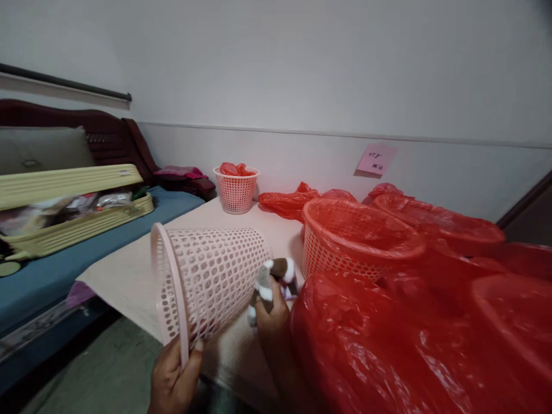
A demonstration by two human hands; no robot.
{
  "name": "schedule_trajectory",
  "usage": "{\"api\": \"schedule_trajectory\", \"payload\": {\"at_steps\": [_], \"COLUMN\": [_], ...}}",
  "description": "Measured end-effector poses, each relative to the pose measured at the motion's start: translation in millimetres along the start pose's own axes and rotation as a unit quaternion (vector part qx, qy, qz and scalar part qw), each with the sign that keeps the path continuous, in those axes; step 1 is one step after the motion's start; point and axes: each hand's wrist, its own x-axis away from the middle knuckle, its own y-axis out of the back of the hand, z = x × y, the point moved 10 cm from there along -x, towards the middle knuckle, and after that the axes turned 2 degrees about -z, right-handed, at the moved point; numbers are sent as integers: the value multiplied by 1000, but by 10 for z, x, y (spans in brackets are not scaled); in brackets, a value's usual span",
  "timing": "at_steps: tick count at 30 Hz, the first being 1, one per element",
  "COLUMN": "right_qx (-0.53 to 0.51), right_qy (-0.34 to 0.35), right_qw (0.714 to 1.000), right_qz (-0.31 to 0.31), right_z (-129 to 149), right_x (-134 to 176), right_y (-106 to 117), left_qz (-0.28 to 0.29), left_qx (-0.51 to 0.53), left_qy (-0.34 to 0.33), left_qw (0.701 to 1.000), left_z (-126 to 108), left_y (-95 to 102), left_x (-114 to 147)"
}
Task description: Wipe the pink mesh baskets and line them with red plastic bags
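A pale pink plastic basket with a lattice of holes [215,270] lies tipped on its side, its mouth facing left. My left hand [176,371] grips its rim from below, thumb outside and fingers within. Beside the basket's base, my right hand [273,313] is closed on a striped cloth [271,276] in brown, white and grey, fuzzy like towelling. The cloth is bunched, so its full shape is hidden. A bit of purple shows near my fingers.
Red plastic bags [366,345] line several baskets on the right, including a larger basket [362,230]. A small pink basket [237,192] holding red plastic stands at the table's back. On the left, an open yellow suitcase [86,221] rests on a blue bed [172,201].
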Motion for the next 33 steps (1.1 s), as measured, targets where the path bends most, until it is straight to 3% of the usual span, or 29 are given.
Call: {"api": "schedule_trajectory", "payload": {"at_steps": [6, 11, 15, 18, 24, 33], "right_qx": [-26, -20, -1, 22, 27, 8], "right_qy": [203, 253, 259, 239, 58, 9], "right_qw": [970, 946, 947, 965, 998, 999], "right_qz": [128, 200, 189, 109, -11, -49], "right_z": [894, 1122, 1027, 844, 189, -88], "right_x": [553, 842, 812, 631, 123, -47], "right_y": [-164, -237, -302, -235, -21, 91], "left_qz": [-18, -24, -32, -17, -22, 8], "left_qx": [15, 16, 24, 31, 0, 6], "left_qy": [50, 116, 119, 110, 70, 14], "left_qw": [998, 993, 992, 993, 997, 1000], "left_z": [152, 474, 478, 379, 185, 32], "left_y": [7, 10, 5, -21, 37, -65], "left_x": [38, 195, 172, 101, 65, 79]}}
